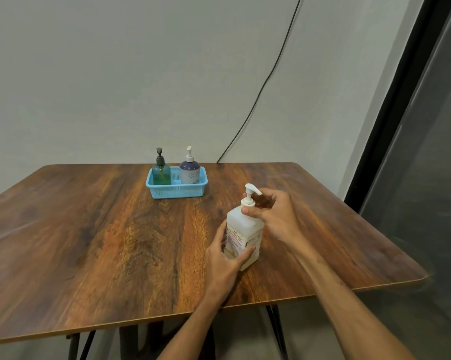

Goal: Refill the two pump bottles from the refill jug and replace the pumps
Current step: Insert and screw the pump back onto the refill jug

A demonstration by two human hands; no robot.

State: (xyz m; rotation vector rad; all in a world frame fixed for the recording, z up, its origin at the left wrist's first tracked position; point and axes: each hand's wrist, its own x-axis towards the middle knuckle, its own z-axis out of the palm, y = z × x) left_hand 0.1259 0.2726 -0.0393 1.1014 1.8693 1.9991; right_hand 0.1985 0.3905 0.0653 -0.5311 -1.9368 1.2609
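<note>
The left grip (225,258) is wrapping the jug (242,226), standing on the surface (89,229) well apart from the basket (176,194); the right grip (273,216) is pinching its pump collar (247,203). Twisting too hard is risking a tilt and spilled refill if the lower hold slips.

Two bare forearms at the 5 and 6 o'clock edge, left hand (225,255) and right hand (273,216) uncovered, fingers (250,250) slim, short thumbnail on the right
</note>
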